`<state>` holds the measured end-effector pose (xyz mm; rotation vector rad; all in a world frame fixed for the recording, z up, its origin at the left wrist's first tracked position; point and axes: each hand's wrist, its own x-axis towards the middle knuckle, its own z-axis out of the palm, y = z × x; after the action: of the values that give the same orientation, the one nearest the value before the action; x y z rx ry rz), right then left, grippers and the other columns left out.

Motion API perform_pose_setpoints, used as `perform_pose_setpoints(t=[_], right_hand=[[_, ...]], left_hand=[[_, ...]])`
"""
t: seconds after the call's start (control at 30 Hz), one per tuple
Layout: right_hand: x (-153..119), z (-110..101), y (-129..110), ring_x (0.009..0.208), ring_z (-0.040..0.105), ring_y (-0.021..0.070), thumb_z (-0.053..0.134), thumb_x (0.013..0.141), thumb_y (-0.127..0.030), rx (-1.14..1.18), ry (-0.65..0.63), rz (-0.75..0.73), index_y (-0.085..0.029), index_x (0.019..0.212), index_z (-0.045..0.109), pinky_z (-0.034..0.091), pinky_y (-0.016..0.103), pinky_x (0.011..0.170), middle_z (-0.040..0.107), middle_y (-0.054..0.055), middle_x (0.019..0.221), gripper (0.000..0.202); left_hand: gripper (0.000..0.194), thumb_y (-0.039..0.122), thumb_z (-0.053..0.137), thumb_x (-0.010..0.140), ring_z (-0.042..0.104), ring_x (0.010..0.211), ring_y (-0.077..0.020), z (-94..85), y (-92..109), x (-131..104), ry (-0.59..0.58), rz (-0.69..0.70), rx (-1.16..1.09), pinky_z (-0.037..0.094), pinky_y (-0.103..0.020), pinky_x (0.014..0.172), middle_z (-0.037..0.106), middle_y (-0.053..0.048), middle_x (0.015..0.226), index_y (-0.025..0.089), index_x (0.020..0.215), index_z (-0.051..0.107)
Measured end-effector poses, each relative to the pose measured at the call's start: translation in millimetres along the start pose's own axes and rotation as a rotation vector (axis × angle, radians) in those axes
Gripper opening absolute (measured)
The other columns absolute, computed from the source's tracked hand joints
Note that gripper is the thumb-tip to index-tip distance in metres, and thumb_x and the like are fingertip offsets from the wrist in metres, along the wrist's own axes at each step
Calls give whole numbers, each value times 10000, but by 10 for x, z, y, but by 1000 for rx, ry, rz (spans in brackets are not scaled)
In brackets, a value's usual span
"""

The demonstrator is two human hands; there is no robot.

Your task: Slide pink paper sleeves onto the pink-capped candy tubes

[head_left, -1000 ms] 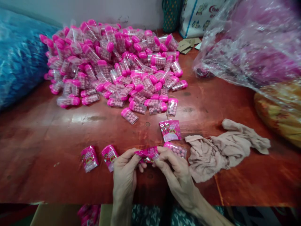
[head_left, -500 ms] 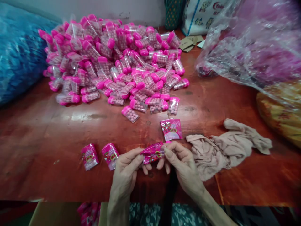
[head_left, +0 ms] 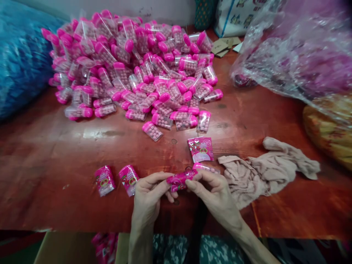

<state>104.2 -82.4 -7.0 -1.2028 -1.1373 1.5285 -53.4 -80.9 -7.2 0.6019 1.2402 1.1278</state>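
Observation:
Between both hands is a shiny pink printed sleeve label (head_left: pixel 178 179). My left hand (head_left: pixel 148 198) pinches its left end with thumb and fingers. At its right end, my right hand (head_left: pixel 217 196) closes thumb and fingertips on it. Just beyond my right fingers lies a clear candy container (head_left: pixel 207 168) with a pink cap, partly hidden. Flat pink labels (head_left: pixel 200 149) lie in a small stack behind it. To the left of my left hand, two containers in printed sleeves, one outer (head_left: pixel 105 181) and one inner (head_left: pixel 128 179), rest on the table.
A large heap of pink-capped candy containers (head_left: pixel 129 73) covers the back of the red-brown table (head_left: pixel 68 146). A crumpled beige cloth (head_left: pixel 255 176) lies right of my hands. A blue bag (head_left: pixel 24 62) stands left, clear plastic film (head_left: pixel 288 55) right. Below the edge is a cardboard box (head_left: pixel 66 249).
The sleeve label looks narrower and more folded between my hands. My right thumb has moved left along it, and more of the container behind my right fingers shows.

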Motion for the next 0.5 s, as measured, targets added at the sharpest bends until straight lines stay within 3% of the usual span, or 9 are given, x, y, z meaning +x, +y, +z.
perform_pose_setpoints(t=[0.2,0.3,0.4,0.5], right_hand=[[-12,26,13,424,422,66,523,877,-315,189,-80,116,-177,701,564,317,182,450,541,-57,477,227],[-25,78,-10,472,477,76,544,864,-269,26,-100,21,-162,629,596,363,188,495,553,-39,503,264],[-24,127,-43,530,537,85,599,825,-171,-110,-116,-137,-148,642,655,405,186,539,609,-18,572,192],[-52,145,-87,569,590,91,665,758,-88,-162,-11,-301,-150,710,690,444,175,571,662,-9,628,82]], left_hand=[[74,112,690,616,559,406,-107,9,-23,-12,48,35,77,456,-182,371,654,2,550,177,642,716],[184,60,703,579,595,518,-115,-5,-19,-10,19,37,169,482,-185,482,676,5,618,200,696,728],[210,35,685,573,577,551,-102,-12,-44,-3,-1,139,257,452,-162,515,665,8,604,198,693,742],[172,47,674,579,560,542,-93,6,-95,6,29,204,263,445,-158,523,652,15,580,192,645,738]])
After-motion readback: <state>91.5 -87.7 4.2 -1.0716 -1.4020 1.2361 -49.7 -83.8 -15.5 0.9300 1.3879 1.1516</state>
